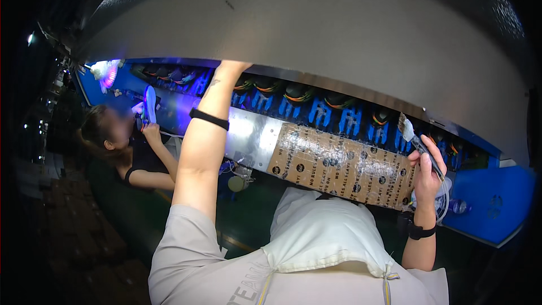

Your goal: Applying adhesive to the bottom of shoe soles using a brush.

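My left arm stretches forward across the work ledge, and my left hand (236, 65) goes in under the edge of a large grey cover (316, 28). Its fingers are hidden there. At the right, my right hand (429, 165) grips a brush (419, 146) by its dark handle, the whitish, brown-tipped bristle end pointing up toward the cover's edge. Behind the ledge runs a row of blue holders (320, 114). Above them sit dark rounded pieces (298, 91) with orange and green strands.
A printed brown cardboard sheet (339, 166) under shiny film lies on the metal ledge (248, 138). To the left, a person (141, 152) holds a shoe sole (149, 104) near a bright purple-blue light (107, 73). A blue panel (485, 203) stands at the right.
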A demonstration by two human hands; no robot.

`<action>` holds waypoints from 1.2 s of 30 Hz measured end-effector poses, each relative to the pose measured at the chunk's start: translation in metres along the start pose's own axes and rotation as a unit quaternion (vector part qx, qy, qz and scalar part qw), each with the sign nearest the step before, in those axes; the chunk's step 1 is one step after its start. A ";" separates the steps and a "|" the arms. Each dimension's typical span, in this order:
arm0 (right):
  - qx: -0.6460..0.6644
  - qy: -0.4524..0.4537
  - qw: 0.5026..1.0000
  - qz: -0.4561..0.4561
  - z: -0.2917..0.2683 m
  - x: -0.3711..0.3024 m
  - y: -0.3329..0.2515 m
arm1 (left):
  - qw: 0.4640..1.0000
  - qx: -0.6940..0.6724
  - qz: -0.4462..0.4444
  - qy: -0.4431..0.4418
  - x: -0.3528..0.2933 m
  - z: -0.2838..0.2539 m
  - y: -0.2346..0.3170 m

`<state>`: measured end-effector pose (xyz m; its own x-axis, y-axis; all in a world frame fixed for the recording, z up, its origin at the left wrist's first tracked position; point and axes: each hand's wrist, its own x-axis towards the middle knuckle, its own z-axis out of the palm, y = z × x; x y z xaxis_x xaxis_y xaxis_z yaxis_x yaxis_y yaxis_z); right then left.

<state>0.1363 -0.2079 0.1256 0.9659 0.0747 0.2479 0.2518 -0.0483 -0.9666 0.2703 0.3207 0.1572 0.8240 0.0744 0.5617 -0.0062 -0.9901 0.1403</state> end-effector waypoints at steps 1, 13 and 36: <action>-0.004 0.001 1.000 0.008 0.000 0.000 -0.001 | 1.000 0.012 -0.008 0.015 -0.005 -0.003 -0.016; -0.063 -0.045 0.996 0.053 0.017 0.005 -0.011 | 0.987 0.142 -0.074 0.016 0.026 -0.059 -0.166; 0.152 -0.062 0.975 0.153 0.030 -0.019 0.008 | 0.772 -0.530 -0.286 0.202 -0.148 -0.038 0.020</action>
<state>0.1182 -0.1800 0.1110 0.9735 0.2240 -0.0457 -0.0936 0.2080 -0.9737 0.1265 0.2942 0.1074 0.6204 0.7070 0.3395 -0.3441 -0.1436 0.9279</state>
